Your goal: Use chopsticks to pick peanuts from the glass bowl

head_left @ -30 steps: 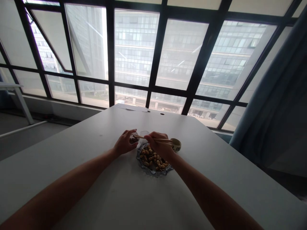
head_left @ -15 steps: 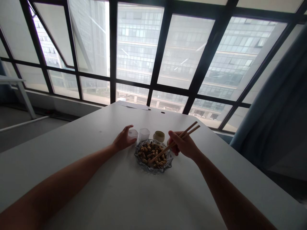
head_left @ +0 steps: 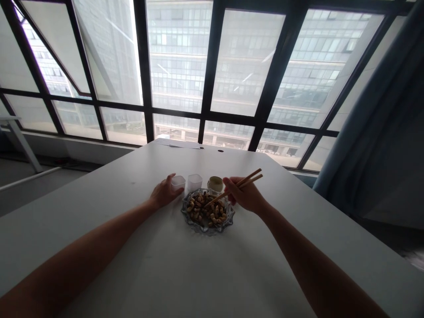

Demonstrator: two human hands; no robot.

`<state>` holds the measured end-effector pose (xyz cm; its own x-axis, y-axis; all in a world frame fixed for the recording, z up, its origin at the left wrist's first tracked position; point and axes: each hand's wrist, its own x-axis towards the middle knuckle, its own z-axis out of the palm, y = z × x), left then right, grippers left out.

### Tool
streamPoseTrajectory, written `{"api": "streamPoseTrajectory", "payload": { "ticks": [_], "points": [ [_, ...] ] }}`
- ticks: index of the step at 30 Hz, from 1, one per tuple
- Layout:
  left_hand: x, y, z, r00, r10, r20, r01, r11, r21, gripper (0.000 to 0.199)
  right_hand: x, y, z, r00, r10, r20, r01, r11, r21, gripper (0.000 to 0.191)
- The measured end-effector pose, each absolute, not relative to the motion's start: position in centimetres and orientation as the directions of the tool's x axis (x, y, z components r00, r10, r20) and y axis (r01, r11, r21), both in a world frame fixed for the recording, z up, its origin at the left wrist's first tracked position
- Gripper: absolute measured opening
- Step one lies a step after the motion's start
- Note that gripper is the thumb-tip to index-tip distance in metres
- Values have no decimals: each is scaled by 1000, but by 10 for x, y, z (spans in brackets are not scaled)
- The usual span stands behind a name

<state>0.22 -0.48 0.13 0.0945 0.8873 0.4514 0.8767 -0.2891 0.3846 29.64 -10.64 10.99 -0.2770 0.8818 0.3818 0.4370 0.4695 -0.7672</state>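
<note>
A clear glass bowl (head_left: 208,228) with a jagged rim holds a mix of nuts and small dark pieces (head_left: 217,214). My right hand (head_left: 244,194) grips wooden chopsticks (head_left: 250,178), their tips down among the nuts. At the bowl's far left, my left hand (head_left: 166,191) is wrapped round the near side of a translucent plastic cup (head_left: 178,182). A second translucent cup (head_left: 194,182) stands just right of it. Behind the bowl, beside my right fingers, is a small yellow-green round container (head_left: 215,183).
The white table (head_left: 139,265) reaches toward large black-framed windows. Papers (head_left: 180,145) and a dark round spot (head_left: 220,151) are at its far end. A blue curtain (head_left: 361,119) hangs at right; another white table (head_left: 24,141) stands at far left.
The view has shifted slightly. The chopstick tips have moved from the bowl's near part toward its middle and far side. My left fingers have closed in on the left cup.
</note>
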Motion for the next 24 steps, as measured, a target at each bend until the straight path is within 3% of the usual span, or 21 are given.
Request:
{"api": "streamPoseTrajectory", "payload": {
  "ticks": [7, 13, 24],
  "points": [
    [2, -6, 2, 109, 889, 446, 866, -305, 397, 68, 312, -113, 123, -347, 921, 176, 462, 331, -823, 63],
    [2, -6, 2, 117, 872, 475, 858, -329, 394, 65, 310, -108, 111, -263, 900, 347, 494, 434, -753, 62],
    [3, -8, 4, 117, 882, 456, 862, -318, 394, 65, 316, -114, 123, -125, 877, 463, 436, 468, -769, 61]
  ]
}}
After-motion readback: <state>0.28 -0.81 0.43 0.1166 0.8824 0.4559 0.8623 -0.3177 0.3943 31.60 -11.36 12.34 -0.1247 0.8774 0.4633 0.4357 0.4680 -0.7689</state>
